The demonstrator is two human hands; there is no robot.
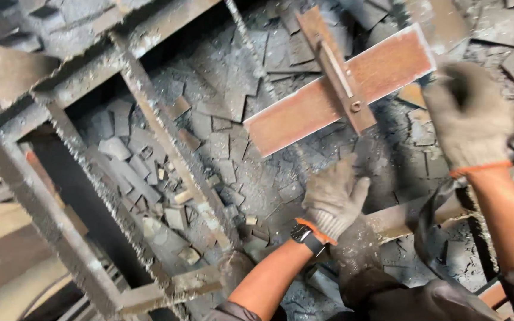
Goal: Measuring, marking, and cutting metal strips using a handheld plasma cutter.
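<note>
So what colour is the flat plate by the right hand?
Rusty reddish-brown plate, at the gloved right hand; head view.

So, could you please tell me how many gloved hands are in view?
2. The left hand is spread open low in the middle, below the rusty plate; the right hand is raised at the plate's right end.

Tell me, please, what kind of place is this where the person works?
Probably a metal workshop or scrap yard. The ground is covered with grey metal offcuts, a rusty welded steel frame lies over them, and the gloved right hand is at a rusty flat plate. The gloved left hand hovers open.
</note>
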